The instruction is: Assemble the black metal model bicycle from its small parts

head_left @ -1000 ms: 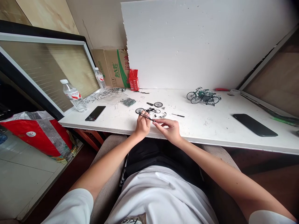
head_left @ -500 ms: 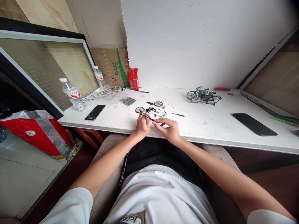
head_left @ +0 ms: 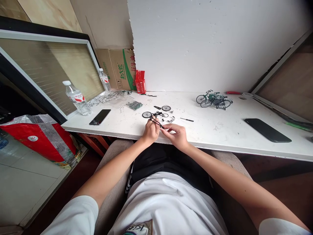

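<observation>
Head cam showed little changed vs. a sec ago: our left hand still pinched the thin black rod at the table edge, right hand fingertips pinched at its tip, so fitting work was still mid-step, we judged.

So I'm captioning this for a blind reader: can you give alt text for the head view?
Seated at a white table, a person holds a thin black model part in the left hand, with the right hand pinching at its end. Loose small bicycle parts lie just beyond; finished model bicycles, two phones and water bottles stand farther off.
</observation>
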Demonstrator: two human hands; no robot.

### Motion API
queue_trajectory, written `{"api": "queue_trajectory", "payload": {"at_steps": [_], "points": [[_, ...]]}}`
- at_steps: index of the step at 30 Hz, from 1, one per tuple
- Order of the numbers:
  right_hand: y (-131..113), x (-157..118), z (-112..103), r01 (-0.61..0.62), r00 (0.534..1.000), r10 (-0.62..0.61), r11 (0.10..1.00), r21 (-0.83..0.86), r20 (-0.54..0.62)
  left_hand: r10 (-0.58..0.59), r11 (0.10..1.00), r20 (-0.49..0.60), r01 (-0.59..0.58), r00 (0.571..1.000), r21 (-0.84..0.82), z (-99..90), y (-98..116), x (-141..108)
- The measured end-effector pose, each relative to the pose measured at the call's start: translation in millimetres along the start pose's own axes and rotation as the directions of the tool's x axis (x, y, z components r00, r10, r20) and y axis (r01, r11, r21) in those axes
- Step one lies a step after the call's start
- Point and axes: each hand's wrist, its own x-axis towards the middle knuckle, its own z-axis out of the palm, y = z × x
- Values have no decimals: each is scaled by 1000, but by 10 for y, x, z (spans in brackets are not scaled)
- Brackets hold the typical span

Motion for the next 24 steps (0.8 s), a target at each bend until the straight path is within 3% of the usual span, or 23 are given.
{"api": "queue_trajectory", "payload": {"at_steps": [15, 20, 24], "points": [[110, -10, -18, 3, 1000, -3, 999, -46, 10, -63, 996, 48, 66, 997, -66, 13, 44, 33], [32, 98, -51, -68, 994, 69, 998, -16, 80, -248, 961, -15, 244, 969, -131, -17, 11, 87], [-239, 183, -104, -134, 991, 133, 991, 9, 9, -456, 851, -8, 433, 890, -296, -71, -88, 155]]}}
